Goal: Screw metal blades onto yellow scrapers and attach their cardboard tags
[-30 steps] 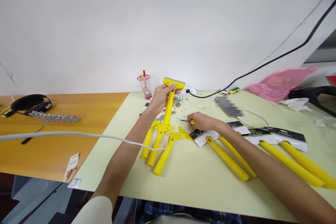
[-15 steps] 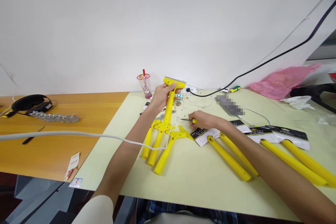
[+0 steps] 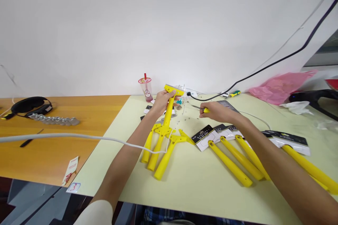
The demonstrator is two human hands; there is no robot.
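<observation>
My left hand (image 3: 161, 102) is closed round the neck of a yellow scraper (image 3: 168, 110), held head up with its wide blade end toward the wall. To the right of it, my right hand (image 3: 218, 111) grips a screwdriver (image 3: 206, 110) with a yellow handle; its thin metal shaft points left, apart from the scraper. Small metal bits (image 3: 185, 119), probably screws, lie scattered between the hands. Below the left hand, several yellow scraper pieces (image 3: 166, 156) with forked heads rest on the table. Under the right forearm are yellow handles (image 3: 232, 166) beside black-and-white packaging cards (image 3: 204, 136).
A lidded cup (image 3: 146, 89) with a red straw stands by the wall. A white cable (image 3: 105, 135) crosses over my left forearm, and a black cable (image 3: 253, 74) runs to a power strip (image 3: 192, 94). A phone (image 3: 227, 104) lies partly behind the right hand.
My right hand, with the screwdriver, has moved right and slightly away from me, farther from the scraper. The scraper in my left hand sits slightly lower in view.
</observation>
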